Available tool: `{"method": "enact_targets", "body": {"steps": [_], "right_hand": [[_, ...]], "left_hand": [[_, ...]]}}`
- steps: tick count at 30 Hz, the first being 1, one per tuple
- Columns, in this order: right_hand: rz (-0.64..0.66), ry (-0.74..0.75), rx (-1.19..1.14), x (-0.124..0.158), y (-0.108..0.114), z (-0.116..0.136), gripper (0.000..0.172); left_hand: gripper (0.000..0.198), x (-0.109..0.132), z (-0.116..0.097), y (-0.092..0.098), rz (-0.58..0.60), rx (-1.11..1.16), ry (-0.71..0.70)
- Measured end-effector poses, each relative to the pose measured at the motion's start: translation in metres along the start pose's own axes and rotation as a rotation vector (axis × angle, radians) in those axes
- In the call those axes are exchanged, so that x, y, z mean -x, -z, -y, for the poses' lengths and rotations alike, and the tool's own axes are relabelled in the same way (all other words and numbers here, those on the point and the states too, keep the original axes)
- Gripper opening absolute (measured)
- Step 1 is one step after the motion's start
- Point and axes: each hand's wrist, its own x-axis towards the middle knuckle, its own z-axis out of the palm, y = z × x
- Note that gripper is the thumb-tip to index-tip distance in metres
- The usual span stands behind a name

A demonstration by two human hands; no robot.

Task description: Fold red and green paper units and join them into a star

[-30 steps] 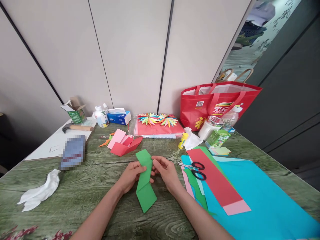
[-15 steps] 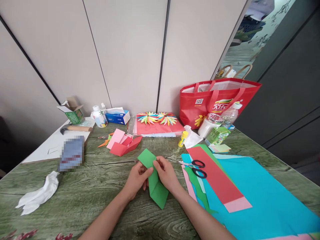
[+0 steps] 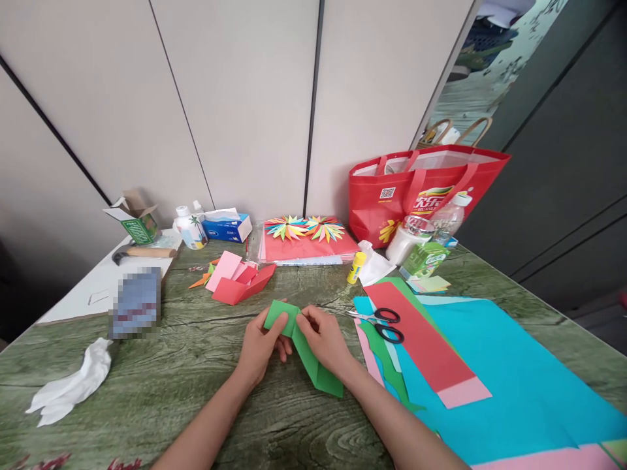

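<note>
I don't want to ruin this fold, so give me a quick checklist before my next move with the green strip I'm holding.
1. Left hand holding the green strip: ok, thumb on top.
2. Right hand on the strip: ok.
3. Strip's folds sharp: cannot tell; fingers cover part.
4. Scissors clear of both hands: ok, lying to the right.
5. Glue stick upright: ok.
</note>
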Motion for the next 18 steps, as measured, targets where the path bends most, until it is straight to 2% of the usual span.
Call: {"method": "enact_targets", "body": {"steps": [4, 9, 15, 18], "right_hand": [[0.014, 0.058, 0.101, 0.0035, -0.0018, -0.0004, 0.021], [0.011, 0.059, 0.154, 0.0053, -0.0038, -0.0015, 0.022], [0.027, 0.108, 0.120, 0.0086, -0.0061, 0.0013, 0.022], [0.018, 0.110, 0.151, 0.0101, -0.0080, 0.0008, 0.022]], "left_hand": [[0.041, -0.0001, 0.0001, 0.0010, -0.028, -0.031, 0.016], [0.029, 0.0016, 0.0008, 0.0017, -0.145, -0.178, -0.080], [0.032, 0.0007, -0.0003, 0.0021, -0.109, -0.076, 0.019], [0.031, 0.0011, 0.0009, 0.0015, -0.164, -0.090, -0.004]]}}
